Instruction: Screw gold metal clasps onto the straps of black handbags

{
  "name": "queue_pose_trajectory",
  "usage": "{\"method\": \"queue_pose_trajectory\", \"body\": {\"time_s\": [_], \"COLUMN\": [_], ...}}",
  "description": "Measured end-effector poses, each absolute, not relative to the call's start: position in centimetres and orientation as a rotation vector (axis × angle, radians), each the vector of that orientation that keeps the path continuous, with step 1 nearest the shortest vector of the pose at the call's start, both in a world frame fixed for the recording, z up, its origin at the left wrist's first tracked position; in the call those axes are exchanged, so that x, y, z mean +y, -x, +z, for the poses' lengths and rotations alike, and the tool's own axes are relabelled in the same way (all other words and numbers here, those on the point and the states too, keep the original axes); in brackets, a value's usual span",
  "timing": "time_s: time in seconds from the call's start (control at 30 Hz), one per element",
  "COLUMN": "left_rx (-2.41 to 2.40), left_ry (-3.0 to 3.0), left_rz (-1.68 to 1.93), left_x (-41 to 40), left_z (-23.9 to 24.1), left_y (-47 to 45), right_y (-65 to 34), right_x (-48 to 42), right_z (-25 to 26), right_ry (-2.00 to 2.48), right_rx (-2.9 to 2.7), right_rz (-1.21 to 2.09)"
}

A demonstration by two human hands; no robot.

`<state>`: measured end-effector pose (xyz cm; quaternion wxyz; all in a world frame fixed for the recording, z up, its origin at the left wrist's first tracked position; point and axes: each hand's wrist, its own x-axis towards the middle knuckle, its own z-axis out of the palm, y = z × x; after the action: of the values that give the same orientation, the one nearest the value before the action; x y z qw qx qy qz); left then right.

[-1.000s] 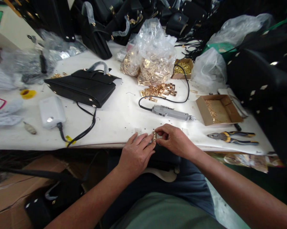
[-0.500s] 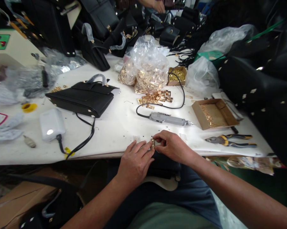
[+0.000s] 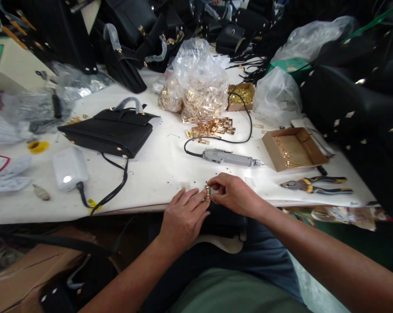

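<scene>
fingers of the left hand (image 3: 183, 219) lie flat and slightly apart, tips against the left side of a small gold fitting (image 3: 207, 191) at the near edge of the table (image 3: 157, 174). at its right side, thumb and forefinger of the right hand (image 3: 233, 195) come close together on it; whether they clamp it or only steady it, i can't tell. a dark piece (image 3: 229, 221) shows just below the hands (what the fitting rests on is hidden). done well, i'd judge, this wants light, even pressure from the left while the right fingertips do the fine squaring, since so small a part could easily skew. beyond, left to right: a white unit (image 3: 70, 169) with a cord, a black handbag (image 3: 109, 130), a pile of gold plates (image 3: 212, 129) just in front of a bulging plastic bag (image 3: 204, 93), a grey power driver (image 3: 230, 157) with its tip pointing right, a cardboard box (image 3: 270, 152) holding small gold bits, then pliers (image 3: 307, 186).
</scene>
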<state>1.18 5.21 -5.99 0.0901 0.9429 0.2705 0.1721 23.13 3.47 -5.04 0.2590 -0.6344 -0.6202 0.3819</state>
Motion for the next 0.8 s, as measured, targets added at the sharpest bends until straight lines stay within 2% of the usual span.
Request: {"method": "queue_pose_trajectory", "body": {"time_s": [0.6,0.8], "left_rx": [0.797,0.728], "left_ry": [-2.823,-2.91], "left_rz": [0.568,0.715], "left_x": [5.4,6.0], "left_z": [-6.2,-6.8], "left_y": [-1.2,-1.2], "right_y": [-22.9,-25.6], "right_x": [3.2,5.0], "right_z": [-4.7,-3.6], "right_ry": [1.663,1.836], "right_rx": [-1.601,-1.805], "right_rz": [1.002,0.275]}}
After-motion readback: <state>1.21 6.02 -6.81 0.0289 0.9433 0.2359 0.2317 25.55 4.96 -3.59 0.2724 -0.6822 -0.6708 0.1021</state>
